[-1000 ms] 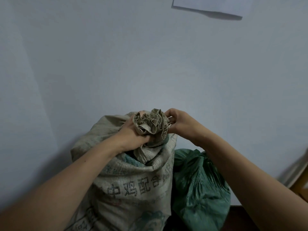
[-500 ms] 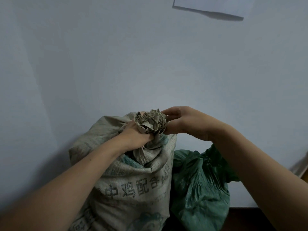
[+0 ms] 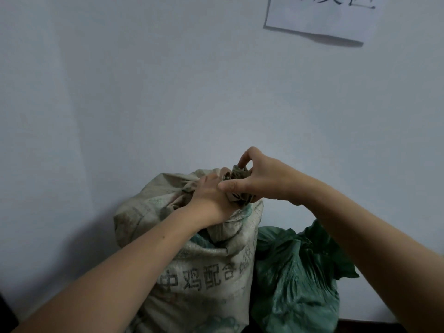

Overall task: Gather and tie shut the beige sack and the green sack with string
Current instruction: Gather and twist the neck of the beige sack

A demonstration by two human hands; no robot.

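A beige woven sack (image 3: 199,272) with dark printed characters stands against the wall. Its mouth is bunched into a gathered neck (image 3: 236,175) at the top. My left hand (image 3: 209,195) grips this neck from the left. My right hand (image 3: 259,179) lies over the neck from the right, fingers curled round the bunched fabric, thumb pointing left across my left hand. A green sack (image 3: 295,280) stands right beside the beige one, touching it, its top crumpled and loose. No string shows clearly.
A pale wall (image 3: 168,92) rises directly behind both sacks. A white paper sheet (image 3: 319,20) with dark writing hangs on it at the upper right. A dark floor strip (image 3: 374,325) shows at the bottom right.
My right hand has moved from the right side of the gathered neck to over it, covering most of the bunched fabric. My left hand keeps its grip. The view has tilted slightly upward.
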